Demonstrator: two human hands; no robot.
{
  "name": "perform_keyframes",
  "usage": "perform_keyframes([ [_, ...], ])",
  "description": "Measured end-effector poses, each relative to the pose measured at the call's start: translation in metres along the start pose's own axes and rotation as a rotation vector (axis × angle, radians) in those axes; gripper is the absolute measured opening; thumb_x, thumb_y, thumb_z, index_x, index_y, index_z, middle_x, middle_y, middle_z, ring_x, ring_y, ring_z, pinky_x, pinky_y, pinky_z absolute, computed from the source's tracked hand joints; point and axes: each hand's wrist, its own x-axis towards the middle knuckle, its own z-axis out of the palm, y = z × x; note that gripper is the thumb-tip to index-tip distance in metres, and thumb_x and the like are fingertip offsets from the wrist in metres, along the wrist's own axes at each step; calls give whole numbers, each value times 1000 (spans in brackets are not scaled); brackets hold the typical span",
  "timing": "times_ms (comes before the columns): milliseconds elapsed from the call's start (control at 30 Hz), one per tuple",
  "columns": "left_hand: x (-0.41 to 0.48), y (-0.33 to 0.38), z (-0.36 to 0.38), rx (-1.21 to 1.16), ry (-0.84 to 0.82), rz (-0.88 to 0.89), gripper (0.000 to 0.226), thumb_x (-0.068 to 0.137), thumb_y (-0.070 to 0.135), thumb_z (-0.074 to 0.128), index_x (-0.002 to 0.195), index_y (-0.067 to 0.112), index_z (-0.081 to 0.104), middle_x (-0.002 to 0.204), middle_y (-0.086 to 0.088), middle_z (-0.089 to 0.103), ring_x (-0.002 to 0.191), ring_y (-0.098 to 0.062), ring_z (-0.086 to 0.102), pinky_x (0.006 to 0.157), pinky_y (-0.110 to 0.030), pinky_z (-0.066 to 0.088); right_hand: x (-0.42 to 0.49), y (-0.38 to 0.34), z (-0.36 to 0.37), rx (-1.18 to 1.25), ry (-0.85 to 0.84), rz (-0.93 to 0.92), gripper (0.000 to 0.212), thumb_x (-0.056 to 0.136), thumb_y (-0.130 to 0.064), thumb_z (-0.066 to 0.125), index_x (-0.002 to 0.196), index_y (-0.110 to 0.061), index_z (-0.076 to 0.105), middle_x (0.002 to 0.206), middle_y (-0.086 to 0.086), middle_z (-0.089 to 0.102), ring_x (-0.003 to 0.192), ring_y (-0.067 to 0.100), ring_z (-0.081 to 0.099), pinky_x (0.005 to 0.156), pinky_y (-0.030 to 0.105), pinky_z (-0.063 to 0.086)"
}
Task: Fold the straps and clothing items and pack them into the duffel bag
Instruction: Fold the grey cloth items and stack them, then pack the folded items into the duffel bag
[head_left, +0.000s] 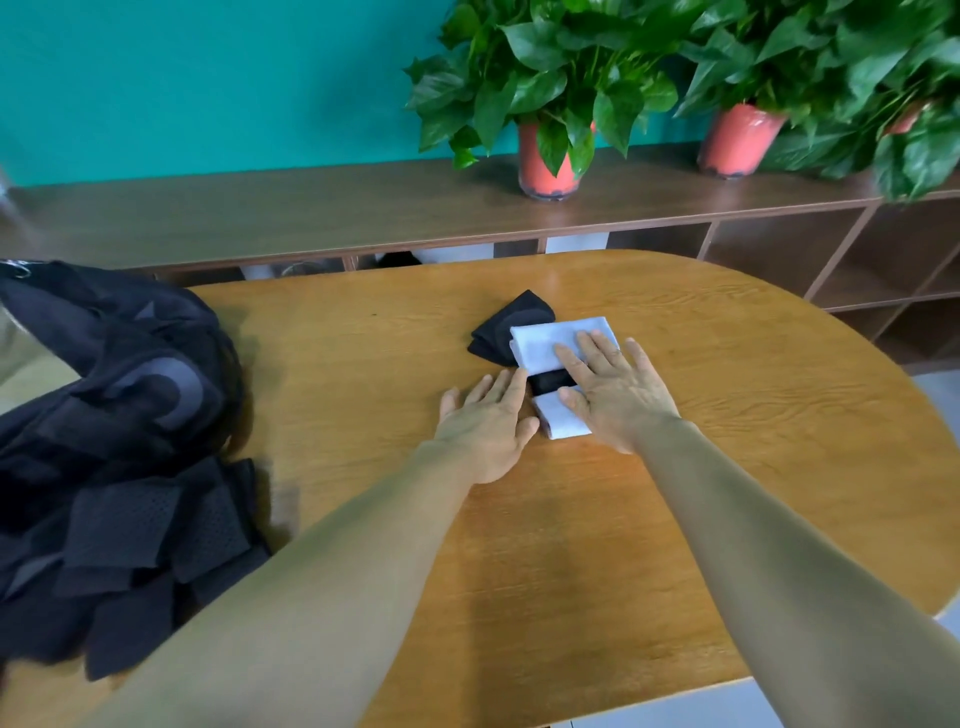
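A folded white cloth (540, 345) with a black band across it lies mid-table, beside a small folded black piece (511, 322) at its far left. My right hand (618, 389) lies flat on the white cloth, fingers straight, pressing it down. My left hand (485, 421) rests flat on the table just left of the cloth, fingertips touching its edge. A black duffel bag (119, 384) slumps at the table's left edge, with several black mesh straps (156, 525) piled in front of it.
The wooden table (727, 467) has a rounded right end. Behind it runs a low brown shelf unit (311, 208) with two potted plants (548, 156) in red pots. A teal wall stands at the back.
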Motion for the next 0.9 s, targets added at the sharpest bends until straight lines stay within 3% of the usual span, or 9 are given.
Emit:
perform_keyframes([
  [400,-102,-69,-52,-37,214,-51,57,104,39,19,153,21,-2,161,1,0,148,-15,1,117,-39,3,-40,-100,-43,210,127,-69,62,97,-53,8,152,-25,-2,160,-1,2,146,14,-7,119,39,-4],
  [467,-127,-88,-56,-47,270,-48,56,104,40,21,153,19,4,161,-1,8,147,-16,7,118,-38,6,-49,-133,-51,308,140,-103,64,96,-56,10,152,-26,-1,160,-2,7,146,12,-2,119,38,-1],
  [533,-152,-112,-57,-77,373,-65,55,103,41,26,152,18,17,156,-5,26,143,-22,24,116,-39,19,-60,-169,-62,448,155,-148,67,95,-60,14,152,-27,1,159,-2,12,146,12,3,119,38,1],
  [600,-180,-140,-54,-156,521,-146,49,101,39,37,145,17,36,143,-6,47,130,-26,43,107,-41,33,-71,-207,-72,618,141,-207,72,92,-65,21,152,-28,4,158,-2,15,146,13,5,118,38,2],
  [700,-221,-185,-39,-383,722,-397,35,94,38,49,122,19,58,119,-4,62,112,-26,54,94,-45,45,-82,-260,-83,806,88,-267,79,87,-71,32,151,-34,5,158,-6,13,146,12,0,117,42,2],
  [800,-253,-211,-16,-640,767,-615,23,89,42,54,99,23,60,101,0,62,102,-25,56,90,-47,47,-80,-300,-81,896,33,-272,85,81,-76,38,150,-38,8,159,-7,9,146,12,-6,117,47,3],
  [900,-266,-222,1,-755,744,-768,33,84,51,56,99,21,58,105,-1,60,108,-30,53,93,-49,44,-75,-323,-76,908,17,-228,87,77,-79,42,149,-40,12,159,-6,7,146,15,-8,117,49,3],
])
